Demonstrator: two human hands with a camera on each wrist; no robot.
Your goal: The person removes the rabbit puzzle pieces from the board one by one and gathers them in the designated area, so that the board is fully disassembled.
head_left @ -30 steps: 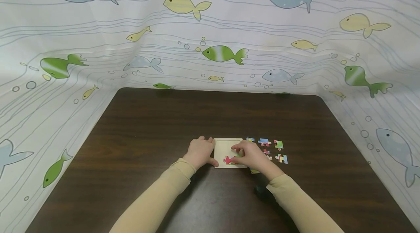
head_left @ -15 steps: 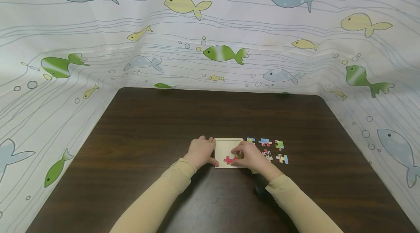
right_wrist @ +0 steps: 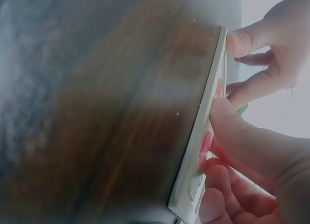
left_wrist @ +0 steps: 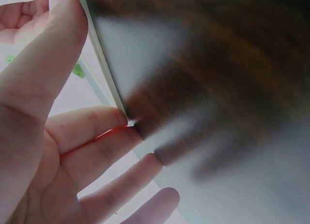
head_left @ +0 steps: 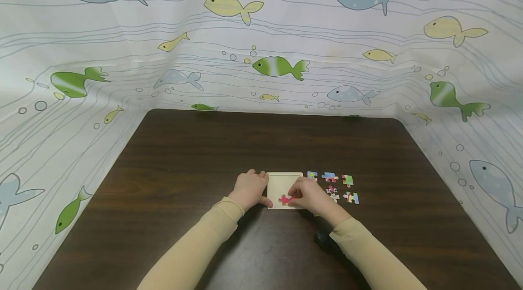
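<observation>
A pale square puzzle tray (head_left: 279,182) lies on the dark table, a red jigsaw piece (head_left: 283,199) near its front edge. My left hand (head_left: 250,190) lies along the tray's left side, thumb at the near corner; in the left wrist view its straight fingers meet the tray edge (left_wrist: 107,71). Over the tray's right half, my right hand (head_left: 307,194) pinches a puzzle piece (right_wrist: 206,145), red where it shows beside the thumb in the right wrist view. Its curled fingers hide most of that piece. A greenish piece (right_wrist: 194,186) lies farther along the tray in that view.
Right of the tray lie several loose jigsaw pieces, among them a blue one (head_left: 329,177), a green one (head_left: 347,180) and a yellow-blue one (head_left: 351,197). A black object (head_left: 324,239) sits under my right wrist. A fish-print cloth (head_left: 229,86) encloses the table (head_left: 196,145).
My right thumb and fingertips have drawn closer together over the tray, covering the green that showed between them. The left hand and the tray have stayed put.
</observation>
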